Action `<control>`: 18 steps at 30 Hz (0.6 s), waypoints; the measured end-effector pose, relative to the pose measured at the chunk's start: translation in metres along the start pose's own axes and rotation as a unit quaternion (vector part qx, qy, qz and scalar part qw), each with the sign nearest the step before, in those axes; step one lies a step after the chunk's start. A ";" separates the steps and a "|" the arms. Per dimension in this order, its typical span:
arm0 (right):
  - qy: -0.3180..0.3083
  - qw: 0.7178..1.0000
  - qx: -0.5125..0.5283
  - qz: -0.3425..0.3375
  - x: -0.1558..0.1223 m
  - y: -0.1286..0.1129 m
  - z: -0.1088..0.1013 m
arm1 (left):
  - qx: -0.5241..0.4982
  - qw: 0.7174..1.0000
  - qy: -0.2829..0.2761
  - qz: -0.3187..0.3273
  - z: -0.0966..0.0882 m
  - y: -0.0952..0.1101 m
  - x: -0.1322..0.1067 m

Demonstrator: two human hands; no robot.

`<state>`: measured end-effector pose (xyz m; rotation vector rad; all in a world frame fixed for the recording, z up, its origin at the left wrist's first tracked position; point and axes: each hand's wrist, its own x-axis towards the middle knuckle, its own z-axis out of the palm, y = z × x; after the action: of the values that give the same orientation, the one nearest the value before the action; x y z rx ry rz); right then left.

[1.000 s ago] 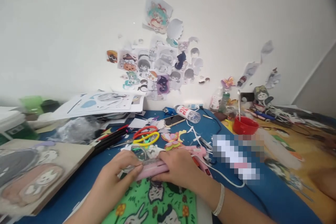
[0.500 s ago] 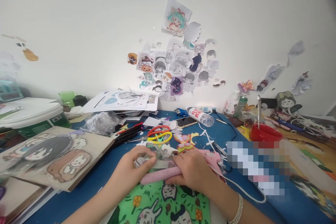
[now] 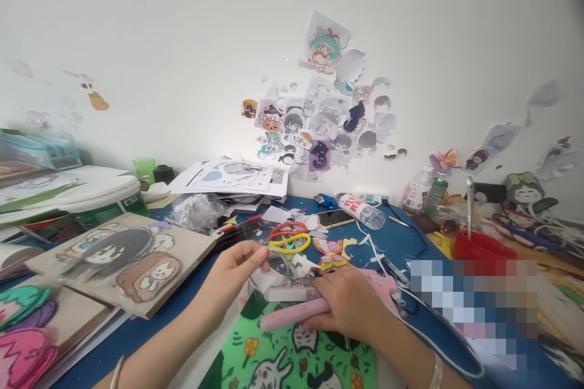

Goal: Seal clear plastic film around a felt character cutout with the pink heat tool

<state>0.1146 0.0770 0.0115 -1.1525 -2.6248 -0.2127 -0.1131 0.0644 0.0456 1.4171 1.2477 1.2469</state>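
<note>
Low in the centre of the frame, a pink strip (image 3: 285, 319) is lying across the top edge of a green sheet (image 3: 292, 358) printed with cartoon rabbits. Its long axis is running left to right, with the right end tilting slightly up the frame. The right hand (image 3: 349, 310) is resting palm down over that right end, fingers curled and pressing it flat, so the left end is sticking out bare. The left hand (image 3: 235, 270) is sitting just up and left of that bare end and is nearer to it. Its thumb and forefinger are closing in a pinch on a small clear piece (image 3: 274, 270), which is hanging above the strip. Whether the two are touching cannot be told.

Beyond the hands, scissors (image 3: 289, 237) with red and yellow handles are lying among paper scraps on the blue tabletop (image 3: 401, 240). A pink glue gun (image 3: 381, 282) is lying just right of the right hand. A board (image 3: 123, 261) with a cartoon drawing is sitting at left, and a red bowl (image 3: 479, 249) is standing at far right.
</note>
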 end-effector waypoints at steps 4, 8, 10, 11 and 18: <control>0.010 1.000 0.019 0.017 0.001 0.002 0.002 | -0.093 0.995 0.024 0.000 -0.005 0.005 0.001; 0.048 0.996 0.034 0.062 0.002 0.004 -0.001 | -0.205 0.977 0.029 -0.056 -0.001 0.010 -0.001; 0.068 0.994 0.024 0.081 0.002 0.007 -0.001 | -0.235 0.968 0.029 -0.081 0.001 0.013 -0.003; 0.077 0.993 0.020 0.087 0.002 0.009 -0.001 | -0.246 0.965 0.027 -0.090 0.001 0.014 -0.003; 0.141 0.980 0.040 0.138 -0.001 0.024 0.006 | -0.253 0.965 0.011 -0.067 0.003 0.008 -0.002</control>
<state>0.1318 0.0937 0.0064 -1.3335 -2.1834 -0.1958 -0.1086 0.0613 0.0524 0.9362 0.9301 1.3676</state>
